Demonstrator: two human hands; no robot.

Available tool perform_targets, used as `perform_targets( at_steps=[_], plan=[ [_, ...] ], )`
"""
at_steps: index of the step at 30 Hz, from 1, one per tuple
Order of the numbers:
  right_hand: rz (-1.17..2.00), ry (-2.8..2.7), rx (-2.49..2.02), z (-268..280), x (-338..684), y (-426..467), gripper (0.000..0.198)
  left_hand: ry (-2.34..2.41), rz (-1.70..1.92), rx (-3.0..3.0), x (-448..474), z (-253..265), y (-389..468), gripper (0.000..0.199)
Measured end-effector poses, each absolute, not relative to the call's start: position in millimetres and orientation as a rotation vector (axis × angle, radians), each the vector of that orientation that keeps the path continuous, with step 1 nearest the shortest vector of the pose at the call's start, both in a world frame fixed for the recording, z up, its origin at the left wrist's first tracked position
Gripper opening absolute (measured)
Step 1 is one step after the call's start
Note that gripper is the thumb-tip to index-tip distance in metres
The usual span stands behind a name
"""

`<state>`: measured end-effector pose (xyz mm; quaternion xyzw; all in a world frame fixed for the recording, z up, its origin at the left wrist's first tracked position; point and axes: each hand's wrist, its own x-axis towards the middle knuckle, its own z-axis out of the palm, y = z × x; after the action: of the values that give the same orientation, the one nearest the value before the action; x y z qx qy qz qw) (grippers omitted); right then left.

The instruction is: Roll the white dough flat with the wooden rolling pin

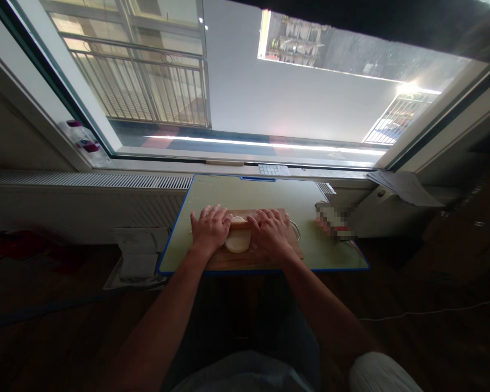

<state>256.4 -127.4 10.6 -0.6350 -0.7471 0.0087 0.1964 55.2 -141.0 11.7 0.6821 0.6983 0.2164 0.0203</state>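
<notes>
A wooden rolling pin [240,224] lies crosswise over a round, flattened piece of pale dough [237,242]. My left hand [210,228] is laid over the pin's left end, fingers bent forward across it. Over its right end, my right hand [271,228] presses in the same way. Both ends of the pin are hidden beneath my hands. Under the dough is a wooden cutting board [232,264], with a metal handle [296,231] sticking out at its right side.
The board rests on a small pale-green table [171,261] edged in blue. On the table's right is a blurred-out item [335,221]. Behind stand a radiator [85,179] and a window sill with a plastic bottle [83,136]. Papers [404,187] lie at right.
</notes>
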Motion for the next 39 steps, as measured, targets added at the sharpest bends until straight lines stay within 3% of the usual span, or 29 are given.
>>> perform_targets(
  at_steps=[20,39],
  plan=[
    [0.065,-2.150,-1.936,23.2,244.9,-73.4,0.050,2.244,0.473,2.004,53.6,21.9,-82.4,0.044],
    [0.041,-2.092,-1.791,-0.1,259.8,-139.3,0.052,2.141,0.674,2.151,56.0,11.6,-153.9,0.051]
  ],
)
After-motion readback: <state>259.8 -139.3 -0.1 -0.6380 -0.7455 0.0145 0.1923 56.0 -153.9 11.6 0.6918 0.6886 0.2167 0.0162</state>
